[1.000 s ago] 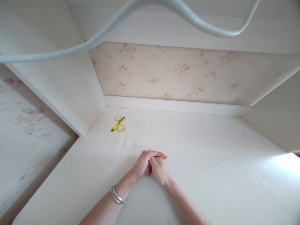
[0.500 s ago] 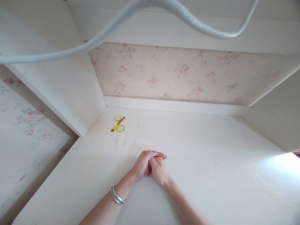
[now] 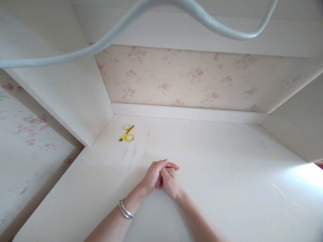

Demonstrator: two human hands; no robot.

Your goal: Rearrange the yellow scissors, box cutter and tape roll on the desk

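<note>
My left hand (image 3: 153, 175) and my right hand (image 3: 172, 183) are clasped together above the white desk (image 3: 214, 161). The fingers of the left are wrapped over the right, with the left thumb raised a little. My right hand is closed against the left one, its thumb on top. Most of the interlocked fingers are hidden, and no tool shows between the palms. Beyond them, to the left, lies a yellow utility knife (image 3: 126, 133) with dark ends. Two narrow yellow tape rolls (image 3: 129, 138) lie beside it, one on each side.
A white cable (image 3: 106, 40) crosses the top of the view, close to the camera. White panels (image 3: 83, 101) stand at the left and right of the desk. Floral wallpaper (image 3: 164, 77) covers the back wall under a white shelf (image 3: 176, 32). Two silver bangles (image 3: 125, 210) circle my left wrist.
My left thumb has lifted slightly from the clasp. Otherwise the hands keep their place, and the knife and tape rolls have not moved.
</note>
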